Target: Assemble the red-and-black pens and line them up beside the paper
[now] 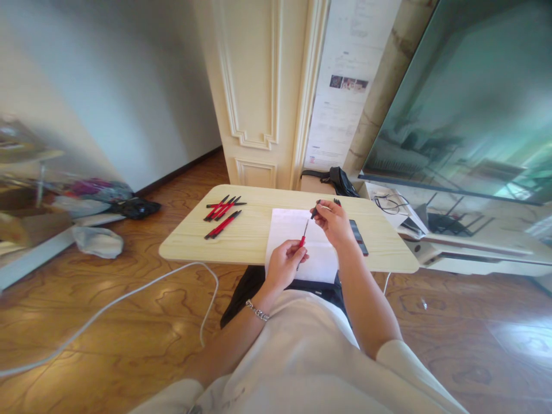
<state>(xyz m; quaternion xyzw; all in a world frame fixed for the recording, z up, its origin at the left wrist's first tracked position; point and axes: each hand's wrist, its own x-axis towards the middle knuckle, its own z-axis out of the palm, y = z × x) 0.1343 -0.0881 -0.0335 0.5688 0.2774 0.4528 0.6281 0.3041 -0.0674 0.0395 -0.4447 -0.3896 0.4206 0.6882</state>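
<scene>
My left hand [284, 263] is closed around a red pen [303, 237] held upright above a white sheet of paper [288, 227] on a small light wooden table [241, 238]. My right hand [333, 221] is pinched on a small black pen part [316, 209] just above the pen's tip. Several red and black pens [223, 211] lie in a loose group on the table's left part.
A dark phone [359, 237] lies at the table's right side. A white cable [129, 296] runs across the wooden floor at the left. Bags and cloth [103, 195] lie by the wall. A TV and low stand [457, 230] are at the right.
</scene>
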